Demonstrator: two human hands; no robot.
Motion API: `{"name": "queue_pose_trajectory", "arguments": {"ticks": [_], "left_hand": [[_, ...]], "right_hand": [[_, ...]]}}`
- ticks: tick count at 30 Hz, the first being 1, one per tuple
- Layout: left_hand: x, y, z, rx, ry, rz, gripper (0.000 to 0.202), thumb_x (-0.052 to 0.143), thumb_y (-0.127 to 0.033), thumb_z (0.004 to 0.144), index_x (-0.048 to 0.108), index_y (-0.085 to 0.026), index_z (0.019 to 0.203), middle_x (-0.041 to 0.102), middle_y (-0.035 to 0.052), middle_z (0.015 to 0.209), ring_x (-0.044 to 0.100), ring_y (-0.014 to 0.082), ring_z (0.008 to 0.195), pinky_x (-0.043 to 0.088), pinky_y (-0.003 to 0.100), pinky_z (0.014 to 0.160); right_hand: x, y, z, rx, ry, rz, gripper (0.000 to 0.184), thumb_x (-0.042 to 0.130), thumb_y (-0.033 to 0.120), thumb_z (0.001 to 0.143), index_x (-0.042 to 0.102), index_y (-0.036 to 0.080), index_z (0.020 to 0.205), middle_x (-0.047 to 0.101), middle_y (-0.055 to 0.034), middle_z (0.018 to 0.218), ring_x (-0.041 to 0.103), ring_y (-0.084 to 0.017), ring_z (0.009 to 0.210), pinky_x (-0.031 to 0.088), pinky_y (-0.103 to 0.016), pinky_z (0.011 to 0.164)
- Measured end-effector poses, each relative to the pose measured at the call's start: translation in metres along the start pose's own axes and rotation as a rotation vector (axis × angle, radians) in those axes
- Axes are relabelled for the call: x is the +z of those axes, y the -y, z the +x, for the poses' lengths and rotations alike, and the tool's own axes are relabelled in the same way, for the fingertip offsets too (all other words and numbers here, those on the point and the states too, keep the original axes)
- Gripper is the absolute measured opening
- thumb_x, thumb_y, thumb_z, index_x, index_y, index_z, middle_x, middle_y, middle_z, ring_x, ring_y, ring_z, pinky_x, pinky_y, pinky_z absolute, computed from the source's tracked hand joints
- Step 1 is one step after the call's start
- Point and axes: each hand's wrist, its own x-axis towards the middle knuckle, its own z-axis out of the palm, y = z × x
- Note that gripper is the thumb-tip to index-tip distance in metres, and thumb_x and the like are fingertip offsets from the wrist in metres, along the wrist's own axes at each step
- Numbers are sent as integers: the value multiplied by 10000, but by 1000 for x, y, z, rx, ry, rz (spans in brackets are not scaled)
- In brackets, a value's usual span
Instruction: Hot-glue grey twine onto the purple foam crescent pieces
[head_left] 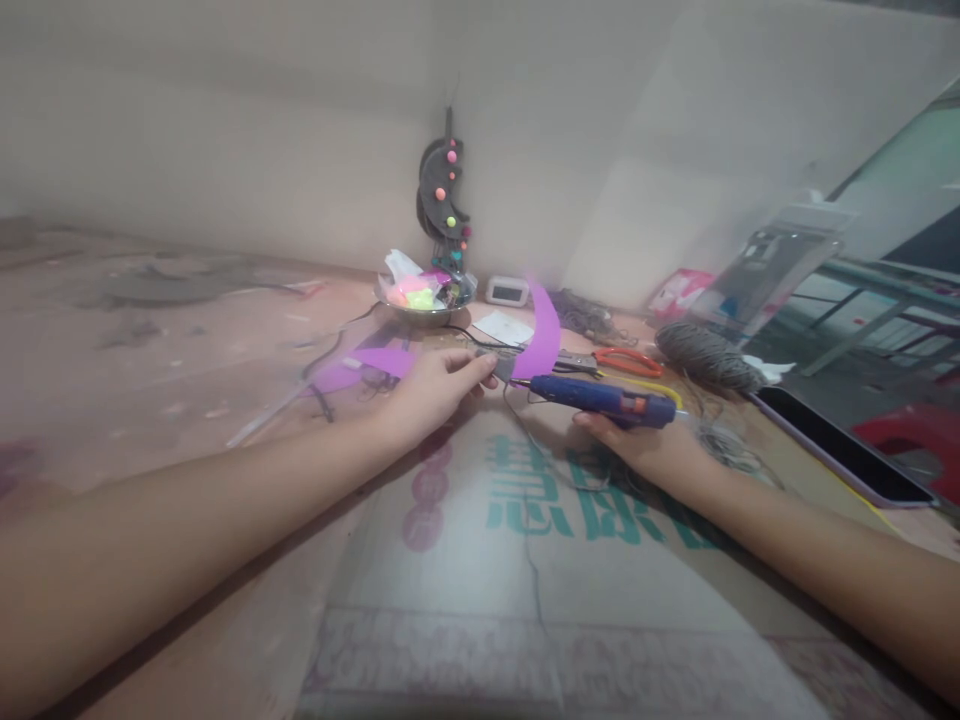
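My right hand (637,440) grips a blue glue gun (600,398) with an orange trigger, its nozzle pointing left. My left hand (439,385) pinches a small grey piece (501,366) right at the nozzle tip. A curved purple foam strip (546,335) rises from that piece. Another purple foam piece (379,362) lies flat just left of my left hand. Both hands work over a printed sack (555,540) with green characters, spread on the floor.
Orange-handled scissors (622,360) lie behind the glue gun. A ball of grey twine (705,355) and a dark phone (840,445) sit to the right. A metal bowl (424,300) of bright scraps, a dark crescent decoration (444,205) and a small white clock (506,290) stand by the wall.
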Motion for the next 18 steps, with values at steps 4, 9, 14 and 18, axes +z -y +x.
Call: {"name": "queue_pose_trajectory", "arguments": {"ticks": [4,9,14,18], "left_hand": [[-1,1,0,-3,13,15,434,510,-559,824,644,-149,779,529,-1,638,393,75,481,255,200,420],[-1,3,1,18,5,35,441,503,-574,824,643,-158,776,514,-18,621,378,74,478,255,211,435],[0,2,2,53,0,39,430,504,-555,833,636,-155,749,531,-16,614,388,83,496,268,220,466],[0,2,2,48,-4,49,436,506,-561,833,638,-153,752,542,-18,612,385,85,494,273,223,477]], "right_hand": [[0,-3,-1,19,-7,-36,111,634,357,771,617,254,808,701,10,707,672,-205,639,565,-326,613],[1,-4,-1,12,-6,-31,97,626,345,775,634,251,799,710,4,722,678,-216,663,562,-336,636],[1,-4,-1,20,-34,-45,115,646,358,762,629,244,749,697,-6,693,675,-225,667,560,-343,630],[0,-2,-1,13,-45,-20,108,655,353,761,643,247,780,686,-10,649,670,-229,655,561,-347,630]]}}
